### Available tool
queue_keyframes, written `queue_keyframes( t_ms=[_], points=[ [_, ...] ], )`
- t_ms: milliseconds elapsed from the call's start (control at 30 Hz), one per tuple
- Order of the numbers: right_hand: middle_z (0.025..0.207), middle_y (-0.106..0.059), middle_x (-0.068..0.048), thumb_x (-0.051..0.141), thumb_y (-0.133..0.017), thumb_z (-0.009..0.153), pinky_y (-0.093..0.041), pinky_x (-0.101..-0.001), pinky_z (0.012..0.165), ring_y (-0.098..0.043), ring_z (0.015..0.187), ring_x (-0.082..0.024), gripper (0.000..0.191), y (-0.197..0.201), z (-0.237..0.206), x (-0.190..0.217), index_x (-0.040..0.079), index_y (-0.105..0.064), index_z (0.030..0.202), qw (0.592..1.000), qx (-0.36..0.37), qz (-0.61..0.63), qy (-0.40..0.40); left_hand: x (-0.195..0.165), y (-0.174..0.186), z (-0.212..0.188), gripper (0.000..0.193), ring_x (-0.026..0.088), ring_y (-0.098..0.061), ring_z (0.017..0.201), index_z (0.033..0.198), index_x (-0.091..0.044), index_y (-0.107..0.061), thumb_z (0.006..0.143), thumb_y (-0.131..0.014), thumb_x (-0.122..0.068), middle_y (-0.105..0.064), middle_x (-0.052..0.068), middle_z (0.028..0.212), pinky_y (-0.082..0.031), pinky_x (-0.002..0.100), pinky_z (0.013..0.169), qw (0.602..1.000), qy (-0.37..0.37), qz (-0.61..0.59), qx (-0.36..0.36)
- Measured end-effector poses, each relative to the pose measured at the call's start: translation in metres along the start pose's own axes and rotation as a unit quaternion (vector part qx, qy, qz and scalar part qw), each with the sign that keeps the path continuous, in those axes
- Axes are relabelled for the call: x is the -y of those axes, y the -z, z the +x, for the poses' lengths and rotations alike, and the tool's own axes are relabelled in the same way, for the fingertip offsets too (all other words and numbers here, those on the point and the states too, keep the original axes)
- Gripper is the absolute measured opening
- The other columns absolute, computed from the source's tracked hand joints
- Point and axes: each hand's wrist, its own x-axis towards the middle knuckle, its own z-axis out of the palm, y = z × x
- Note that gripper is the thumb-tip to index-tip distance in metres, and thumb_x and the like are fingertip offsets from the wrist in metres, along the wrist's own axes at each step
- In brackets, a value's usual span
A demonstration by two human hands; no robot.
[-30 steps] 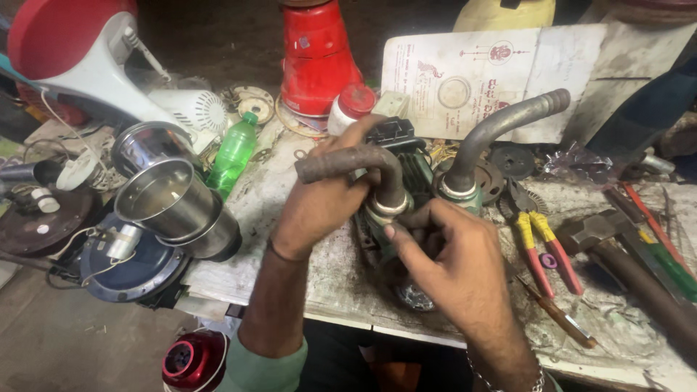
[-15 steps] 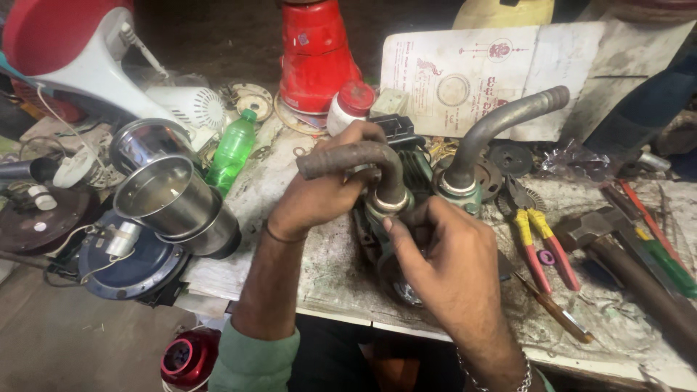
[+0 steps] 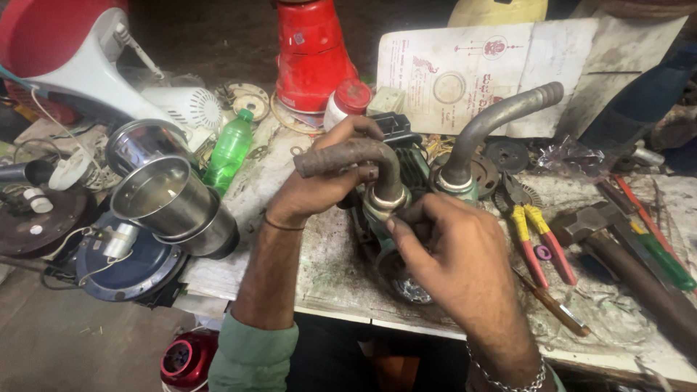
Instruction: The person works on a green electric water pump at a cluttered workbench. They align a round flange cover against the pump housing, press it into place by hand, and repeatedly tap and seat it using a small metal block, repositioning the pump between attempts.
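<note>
Left hand (image 3: 319, 192) wrapped tight round bent pipe (image 3: 356, 156) above green pump (image 3: 406, 218) at bench (image 3: 327, 268) centre. Right hand (image 3: 454, 254), fingers (image 3: 406, 232) curled closed on pipe collar (image 3: 385, 203). Risk: oily grip may slip, knuckles hitting second pipe (image 3: 494, 123). Steel jars (image 3: 163, 192) lie tipped, apparently empty; green bottle (image 3: 229, 152) contents unclear

Centre of the frame: left hand (image 3: 319, 190) wrapped around a bent rusty pipe (image 3: 348, 156), right hand (image 3: 454, 254) pressed against the green pump body (image 3: 406, 174) below it. Right of centre, a second curved grey pipe (image 3: 501, 120). Lower right, yellow-handled pliers (image 3: 534, 232). Left, steel jars (image 3: 163, 192) and a green bottle (image 3: 229, 151).
</note>
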Motion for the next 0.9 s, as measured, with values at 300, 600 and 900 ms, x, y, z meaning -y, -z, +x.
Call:
queue_keyframes(
  t_ms=[300, 600, 900],
  points=[
    [0.074, -0.067, -0.015, 0.023, -0.077, 0.084, -0.051, -0.0471, 0.061, -0.067, 0.063, -0.033, 0.026, -0.012, -0.006, 0.000, -0.001, -0.067, 0.082, 0.996, -0.037, -0.079, 0.006, 0.023, 0.007, 0.005, 0.047, 0.011, -0.062, 0.113, 0.134, -0.004, -0.050, 0.094, -0.071, 0.009, -0.062, 0.003, 0.119, -0.055, 0.027, 0.095, 0.989, 0.015, -0.148, 0.023],
    [0.075, -0.066, -0.016, 0.021, -0.077, 0.082, -0.051, -0.0467, 0.061, -0.068, 0.068, -0.034, 0.022, -0.004, -0.009, 0.004, 0.001, -0.075, 0.092, 0.991, -0.059, -0.101, 0.063, 0.009, 0.003, 0.001, 0.068, 0.012, -0.065, 0.116, 0.149, -0.006, -0.041, 0.090, -0.071, 0.011, -0.068, 0.005, 0.119, -0.057, 0.028, 0.097, 0.986, 0.041, -0.163, 0.008],
    [0.074, -0.069, -0.013, 0.025, -0.077, 0.083, -0.053, -0.0448, 0.063, -0.070, 0.065, -0.030, 0.025, -0.008, 0.001, 0.000, 0.001, -0.070, 0.082, 0.998, -0.020, -0.057, 0.020, 0.009, 0.013, 0.008, 0.059, 0.011, -0.063, 0.114, 0.147, -0.002, -0.045, 0.096, -0.073, -0.002, -0.069, 0.003, 0.116, -0.052, 0.028, 0.099, 0.990, 0.032, -0.124, 0.062]
  ],
)
